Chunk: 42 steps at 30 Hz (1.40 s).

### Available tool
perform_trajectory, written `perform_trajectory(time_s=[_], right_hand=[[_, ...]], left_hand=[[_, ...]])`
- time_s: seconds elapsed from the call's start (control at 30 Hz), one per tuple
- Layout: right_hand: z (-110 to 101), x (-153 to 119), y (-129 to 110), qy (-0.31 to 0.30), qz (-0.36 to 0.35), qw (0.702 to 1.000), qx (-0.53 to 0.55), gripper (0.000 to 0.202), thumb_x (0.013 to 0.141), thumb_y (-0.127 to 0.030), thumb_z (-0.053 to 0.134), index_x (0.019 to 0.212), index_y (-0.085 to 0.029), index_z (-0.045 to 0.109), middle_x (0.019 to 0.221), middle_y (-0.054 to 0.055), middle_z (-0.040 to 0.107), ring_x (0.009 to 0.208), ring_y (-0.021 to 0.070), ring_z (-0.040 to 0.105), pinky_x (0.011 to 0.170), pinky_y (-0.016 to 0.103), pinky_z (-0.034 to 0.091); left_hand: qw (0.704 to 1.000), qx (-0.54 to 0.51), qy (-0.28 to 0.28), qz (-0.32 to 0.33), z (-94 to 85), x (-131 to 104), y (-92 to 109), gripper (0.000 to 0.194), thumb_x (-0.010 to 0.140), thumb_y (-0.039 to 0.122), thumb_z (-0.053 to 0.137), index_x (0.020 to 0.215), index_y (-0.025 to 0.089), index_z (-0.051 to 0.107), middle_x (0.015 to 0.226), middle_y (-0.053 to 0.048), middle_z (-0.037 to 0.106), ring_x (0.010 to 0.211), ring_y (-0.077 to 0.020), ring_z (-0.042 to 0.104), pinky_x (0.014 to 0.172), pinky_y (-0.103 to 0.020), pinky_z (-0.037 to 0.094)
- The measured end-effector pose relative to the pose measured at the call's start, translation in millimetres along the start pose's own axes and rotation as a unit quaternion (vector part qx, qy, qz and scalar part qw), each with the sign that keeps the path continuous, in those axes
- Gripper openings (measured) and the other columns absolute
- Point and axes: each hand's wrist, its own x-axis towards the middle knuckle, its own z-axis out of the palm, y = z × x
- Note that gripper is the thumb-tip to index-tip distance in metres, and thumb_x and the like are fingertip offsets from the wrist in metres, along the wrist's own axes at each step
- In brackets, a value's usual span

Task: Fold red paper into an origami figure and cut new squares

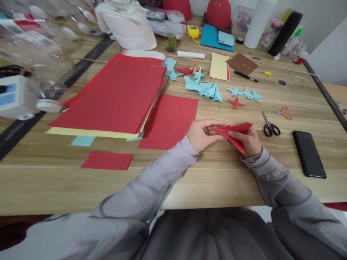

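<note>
Between my hands is a piece of folded red paper (241,129), held just above the table near its front middle. My left hand (202,135) pinches the narrow left end of it. My right hand (248,141) grips the wider part, thumb on top, with pointed flaps spreading out to the right. Some of the folds are hidden behind my fingers. Beyond my hands lie a small red paper crane (236,103) and a row of light blue paper cranes (247,92). A flat red sheet (170,121) lies left of my left hand.
A stack of large red sheets (116,94) covers the left, with a small red rectangle (107,160) in front. Black scissors (270,127), orange scissors (284,113) and a black phone (309,153) lie to the right. Plastic bottles (38,47) crowd the far left.
</note>
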Motion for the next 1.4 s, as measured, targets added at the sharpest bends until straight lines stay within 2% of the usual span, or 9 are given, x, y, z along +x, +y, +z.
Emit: perform_trajectory(time_s=[0.2,0.3,0.37,0.5,0.6,0.8,1.03,1.23,1.4], right_hand=[[-5,0,3,-0.088,-0.036,0.995,-0.015,0.022,0.066,-0.038,0.078,0.077,-0.02,0.073,0.059,0.0,0.07,0.048,0.016,0.064,0.049,0.028,0.053],[-7,0,4,-0.109,-0.044,0.993,0.003,0.04,0.074,-0.058,0.065,0.083,-0.021,0.075,0.068,0.003,0.073,0.058,0.0186,0.068,0.056,0.032,0.055],[-7,0,4,-0.11,-0.071,0.991,-0.005,0.048,0.071,-0.066,0.063,0.088,-0.023,0.075,0.077,0.004,0.075,0.068,0.0204,0.07,0.063,0.035,0.056],[-4,0,2,-0.033,-0.141,0.983,-0.111,0.026,0.063,-0.045,0.08,0.079,-0.025,0.076,0.078,0.002,0.075,0.071,0.0181,0.068,0.068,0.032,0.055],[-2,-1,-1,0.003,-0.148,0.974,-0.171,0.016,0.064,-0.036,0.081,0.071,-0.023,0.075,0.069,0.001,0.074,0.063,0.0162,0.065,0.063,0.031,0.054],[0,-4,-4,0.0,-0.162,0.969,-0.188,0.016,0.065,-0.037,0.08,0.067,-0.022,0.074,0.066,0.002,0.072,0.059,0.0155,0.063,0.058,0.03,0.052],[3,-6,-6,-0.027,-0.175,0.968,-0.18,0.011,0.067,-0.034,0.078,0.069,-0.024,0.074,0.067,0.001,0.072,0.06,0.0147,0.062,0.059,0.029,0.052],[1,-5,-6,-0.04,-0.143,0.976,-0.161,0.012,0.065,-0.033,0.08,0.07,-0.024,0.075,0.069,0.001,0.074,0.062,0.0158,0.066,0.06,0.029,0.054],[-2,-2,-3,-0.055,-0.122,0.98,-0.15,0.012,0.067,-0.032,0.079,0.066,-0.021,0.074,0.06,0.0,0.071,0.053,0.013,0.062,0.054,0.026,0.052]], left_hand=[[0.996,0.059,0.061,0.019,2.0,1,0,0.025,0.053,0.03,0.085,0.066,0.014,0.07,0.069,-0.006,0.073,0.061,-0.016,0.068,0.059,-0.028,0.057],[0.995,0.062,0.077,0.001,2.0,1,2,0.026,0.053,0.031,0.085,0.061,0.014,0.068,0.057,-0.003,0.068,0.047,-0.0117,0.06,0.047,-0.024,0.05],[0.995,0.06,0.085,-0.004,2.0,1,5,0.027,0.052,0.032,0.085,0.058,0.014,0.065,0.052,-0.001,0.065,0.043,-0.0105,0.057,0.044,-0.023,0.047],[0.994,0.069,0.085,-0.01,2.8,0,10,0.029,0.052,0.031,0.086,0.054,0.014,0.062,0.047,0.0,0.061,0.041,-0.0098,0.055,0.04,-0.021,0.044],[0.996,0.062,0.062,-0.01,3.7,-1,10,0.031,0.053,0.033,0.085,0.055,0.014,0.062,0.048,0.0,0.06,0.042,-0.0102,0.056,0.041,-0.022,0.045],[0.998,0.021,0.035,-0.041,4.7,-1,7,0.035,0.053,0.042,0.085,0.066,0.013,0.069,0.062,-0.004,0.069,0.05,-0.0146,0.064,0.052,-0.028,0.056],[0.998,0.034,0.042,-0.031,2.2,-1,8,0.03,0.054,0.039,0.085,0.062,0.014,0.07,0.054,-0.003,0.067,0.048,-0.0122,0.061,0.049,-0.024,0.053],[0.998,-0.004,0.042,-0.043,1.5,0,3,0.036,0.049,0.042,0.087,0.061,0.014,0.069,0.053,-0.003,0.067,0.046,-0.0134,0.062,0.047,-0.025,0.052],[0.998,-0.024,0.047,-0.044,3.4,0,4,0.037,0.047,0.041,0.088,0.062,0.013,0.068,0.054,-0.004,0.068,0.047,-0.016,0.064,0.051,-0.028,0.056]])
